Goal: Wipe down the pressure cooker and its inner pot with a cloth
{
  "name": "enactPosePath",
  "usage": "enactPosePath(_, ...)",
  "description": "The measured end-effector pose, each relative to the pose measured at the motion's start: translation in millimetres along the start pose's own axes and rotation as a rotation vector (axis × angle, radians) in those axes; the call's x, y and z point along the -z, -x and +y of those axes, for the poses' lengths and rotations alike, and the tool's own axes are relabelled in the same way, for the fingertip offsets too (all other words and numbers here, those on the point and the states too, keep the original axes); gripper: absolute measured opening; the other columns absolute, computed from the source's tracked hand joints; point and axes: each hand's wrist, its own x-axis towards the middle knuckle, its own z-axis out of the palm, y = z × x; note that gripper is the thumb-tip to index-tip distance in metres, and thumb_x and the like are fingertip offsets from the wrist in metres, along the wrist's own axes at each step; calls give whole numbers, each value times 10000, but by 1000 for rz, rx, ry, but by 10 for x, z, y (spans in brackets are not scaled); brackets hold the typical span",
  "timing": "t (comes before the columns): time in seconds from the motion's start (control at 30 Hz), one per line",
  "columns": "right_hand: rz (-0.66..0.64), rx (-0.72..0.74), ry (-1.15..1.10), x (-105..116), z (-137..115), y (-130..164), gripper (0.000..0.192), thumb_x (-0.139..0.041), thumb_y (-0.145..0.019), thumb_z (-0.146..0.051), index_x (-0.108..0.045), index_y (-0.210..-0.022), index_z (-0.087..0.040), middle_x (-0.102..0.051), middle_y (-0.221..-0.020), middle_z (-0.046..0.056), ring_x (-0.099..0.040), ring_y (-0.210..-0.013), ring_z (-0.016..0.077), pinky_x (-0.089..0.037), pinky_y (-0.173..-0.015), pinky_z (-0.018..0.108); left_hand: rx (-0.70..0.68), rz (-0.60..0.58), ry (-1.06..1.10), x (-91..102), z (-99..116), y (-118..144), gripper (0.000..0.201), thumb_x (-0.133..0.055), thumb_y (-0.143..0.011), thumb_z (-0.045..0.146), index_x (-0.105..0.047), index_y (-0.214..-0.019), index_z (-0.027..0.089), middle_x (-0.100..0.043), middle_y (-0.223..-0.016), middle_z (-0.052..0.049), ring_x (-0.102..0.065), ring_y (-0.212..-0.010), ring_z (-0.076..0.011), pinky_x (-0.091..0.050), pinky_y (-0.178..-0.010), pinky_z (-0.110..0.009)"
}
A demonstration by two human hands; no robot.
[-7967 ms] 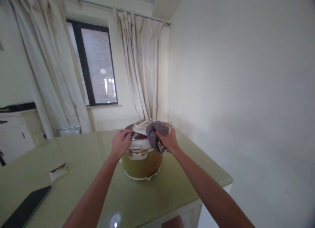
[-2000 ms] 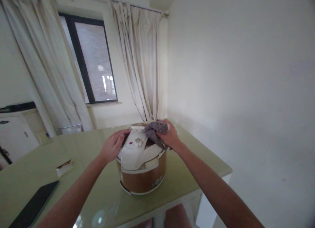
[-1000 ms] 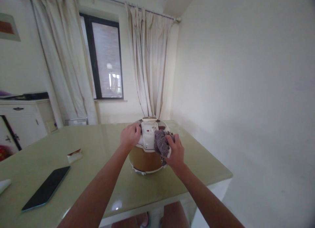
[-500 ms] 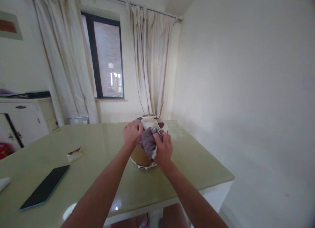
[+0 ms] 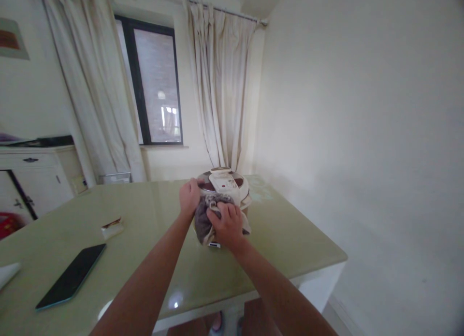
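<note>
A rice cooker (image 5: pixel 223 182) with a white and brown top and a small panel stands on the table near its far right part. My left hand (image 5: pixel 189 196) is closed at the cooker's upper left edge, its fingers bent against the rim. Bunched in my right hand (image 5: pixel 227 225) is a grey-purple cloth (image 5: pixel 203 220) with pale edges, pressed to the front of the cooker. The cloth and my hand cover most of that front side. A small latch or label at the base shows just under the cloth.
The pale green table (image 5: pixel 145 205) has its right edge near a white wall. To the left lie a dark tablet (image 5: pixel 72 277) and a small white-and-brown packet (image 5: pixel 112 227). A white cabinet (image 5: pixel 36 176) stands at the far left, beside curtains and a window.
My right hand has moved the cloth left and lower over the cooker's front. My left hand has shifted slightly left along the rim. More of the lid and right side shows.
</note>
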Motion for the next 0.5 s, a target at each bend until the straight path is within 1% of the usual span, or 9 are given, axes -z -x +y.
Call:
enactPosePath(0.03,21,64,1,-103,-12,190,235,-638,-973,-326,-742,-1184,-333,-655,-1206,102,-544,-1012,267,-449,-883,438,4,6,-21,1,17,10,593,-239,-1040,312,-818,-997,195,-823,-1118,-94,-747,-1107,-231,-547,-988,-333)
enactPosePath(0.07,15,152,-10,-198,-3,365,194,-648,-973,-308,-752,-1134,-333,-669,-1180,90,-552,-991,252,-457,-862,422,4,4,-45,0,36,21,577,-254,-1039,314,-819,-1016,201,-818,-1144,-92,-742,-1121,-241,-543,-993,-347)
enactPosePath(0.13,4,326,-69,-345,72,652,109,-684,-961,-303,-763,-1030,-335,-691,-1092,57,-564,-931,226,-473,-816,389,-6,-4,-108,-12,66,44,556,-268,-1045,316,-813,-1062,214,-811,-1172,-88,-739,-1119,-252,-540,-985,-365)
enactPosePath(0.17,2,364,-92,-391,131,761,95,-697,-956,-286,-765,-995,-341,-697,-1066,42,-571,-915,215,-482,-804,375,-15,-6,-139,-22,75,53,550,-268,-1050,318,-808,-1088,218,-810,-1173,-88,-739,-1112,-252,-539,-978,-366)
enactPosePath(0.23,-6,346,-121,-433,270,918,147,-723,-933,-253,-770,-1025,-359,-702,-1063,39,-594,-934,216,-510,-818,374,-34,-2,-192,-50,83,66,546,-262,-1066,326,-792,-1142,219,-810,-1166,-95,-740,-1098,-245,-535,-964,-359)
enactPosePath(0.3,2,236,-146,-432,404,1012,237,-738,-899,-224,-769,-1094,-355,-697,-1091,61,-618,-985,235,-538,-856,390,-46,8,-253,-87,88,71,547,-252,-1077,328,-778,-1167,209,-809,-1140,-112,-741,-1070,-243,-530,-944,-353)
enactPosePath(0.37,45,45,-208,-426,508,1058,258,-736,-867,-238,-762,-1111,-317,-682,-1115,82,-637,-1015,251,-561,-866,396,-54,9,-329,-123,99,71,542,-250,-1084,329,-771,-1150,199,-804,-1109,-130,-740,-1032,-251,-524,-914,-356)
enactPosePath(0.43,115,-232,-314,-442,597,1049,275,-713,-843,-324,-738,-1113,-281,-664,-1144,89,-655,-1024,262,-582,-859,411,-64,5,-395,-151,117,71,530,-255,-1090,340,-764,-1115,194,-797,-1083,-138,-735,-1005,-261,-513,-888,-361)
enactPosePath(0.5,202,-544,-419,-479,708,969,334,-626,-862,-426,-706,-1144,-266,-664,-1159,101,-667,-1063,281,-584,-899,454,-75,5,-441,-168,135,73,512,-266,-1096,354,-752,-1078,194,-790,-1071,-138,-727,-994,-264,-500,-866,-358)
